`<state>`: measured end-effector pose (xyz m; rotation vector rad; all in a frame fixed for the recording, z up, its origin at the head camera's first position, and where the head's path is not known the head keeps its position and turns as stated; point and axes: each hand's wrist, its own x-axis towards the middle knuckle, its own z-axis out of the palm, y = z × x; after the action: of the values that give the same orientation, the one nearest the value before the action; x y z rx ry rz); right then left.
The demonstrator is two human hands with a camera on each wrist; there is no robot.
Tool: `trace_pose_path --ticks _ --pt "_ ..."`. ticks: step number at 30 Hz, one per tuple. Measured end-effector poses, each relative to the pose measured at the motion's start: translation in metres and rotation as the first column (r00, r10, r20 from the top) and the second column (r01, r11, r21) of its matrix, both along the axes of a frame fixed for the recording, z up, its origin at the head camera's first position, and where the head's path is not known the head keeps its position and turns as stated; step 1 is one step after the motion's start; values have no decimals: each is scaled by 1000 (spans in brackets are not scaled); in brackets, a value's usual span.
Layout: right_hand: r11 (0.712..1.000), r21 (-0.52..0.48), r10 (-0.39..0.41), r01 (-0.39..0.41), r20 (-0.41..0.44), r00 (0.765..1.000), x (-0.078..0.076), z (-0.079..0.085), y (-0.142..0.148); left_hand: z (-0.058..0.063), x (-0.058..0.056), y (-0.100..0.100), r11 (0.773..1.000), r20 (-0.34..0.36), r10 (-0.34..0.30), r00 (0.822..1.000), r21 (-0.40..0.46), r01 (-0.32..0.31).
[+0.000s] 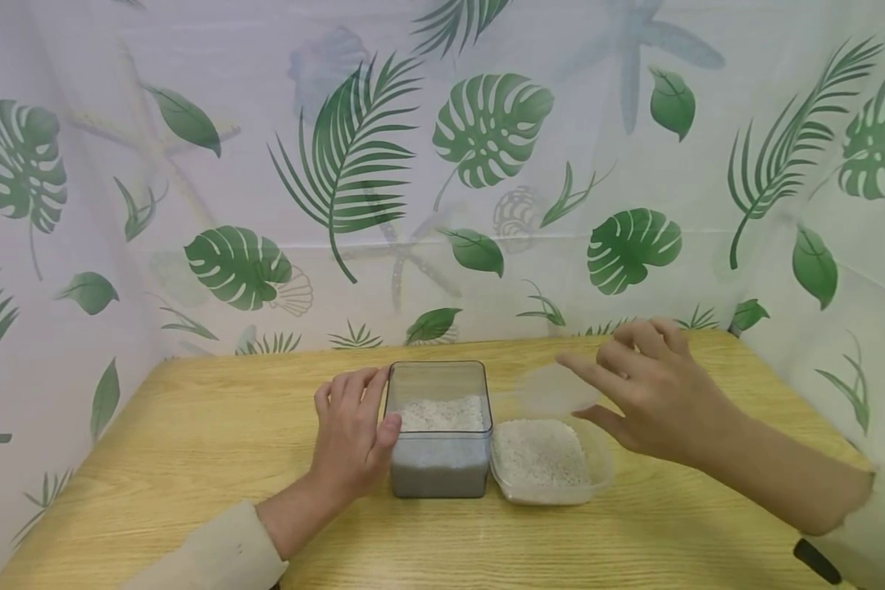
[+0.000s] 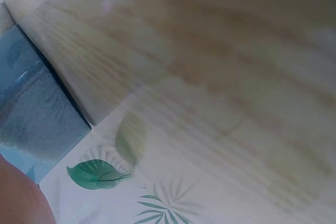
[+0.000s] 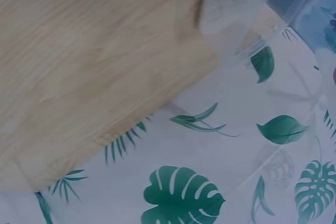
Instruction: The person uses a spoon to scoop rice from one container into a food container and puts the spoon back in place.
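A grey see-through square box (image 1: pixel 438 483) stands on the table, with pale granules (image 1: pixel 442 414) inside. My left hand (image 1: pixel 350 430) grips its left side, thumb by the near corner and fingers along the side farther back. In the left wrist view the box (image 2: pixel 42 114) shows at the left edge, beside part of the hand (image 2: pixel 23 198). Right of it sits a clear shallow container (image 1: pixel 601 475) of similar white granules (image 1: pixel 542 455). Above its back part my right hand (image 1: pixel 652 393) pinches a blurred, translucent, roundish plastic piece (image 1: pixel 553 389) between thumb and index finger; its exact kind is unclear.
The wood-grain table (image 1: pixel 214 451) meets a leaf-printed white sheet (image 1: pixel 383 319) at the back and on both sides. A small dark object (image 1: pixel 816 561) shows by the right sleeve. The box and the clear container stand close side by side.
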<state>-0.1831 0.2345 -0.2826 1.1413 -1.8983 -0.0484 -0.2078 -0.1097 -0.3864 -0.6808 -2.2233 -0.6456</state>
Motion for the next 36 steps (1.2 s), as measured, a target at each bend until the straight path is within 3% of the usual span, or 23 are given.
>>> trace_pose_path --ticks 5,10,15,19,25,32,36 --pt "996 -88 -40 34 -69 997 -4 9 -18 0 0 -1 1000 1 3 1000 -3 -3" --pt "995 -92 -35 24 -124 992 -9 14 -40 -1 -1 -2 1000 -5 9 1000 2 -9" --pt "1000 -24 -14 10 -203 979 -14 17 -62 -2 -1 -1 1000 -8 1 1000 7 -1" --pt "991 129 -5 42 -277 961 -18 21 -77 -1 -1 -1 1000 -7 5 1000 3 -5" --pt "932 343 19 113 -358 933 -22 26 -101 -1 -3 -2 1000 -13 8 1000 -4 -8" --pt "843 511 -44 166 -242 969 -27 20 -120 0 -3 0 1000 -20 13 1000 -8 -13" --pt "809 562 -94 174 -169 981 -33 15 -131 0 -4 -1 1000 -38 13 999 -3 -14"
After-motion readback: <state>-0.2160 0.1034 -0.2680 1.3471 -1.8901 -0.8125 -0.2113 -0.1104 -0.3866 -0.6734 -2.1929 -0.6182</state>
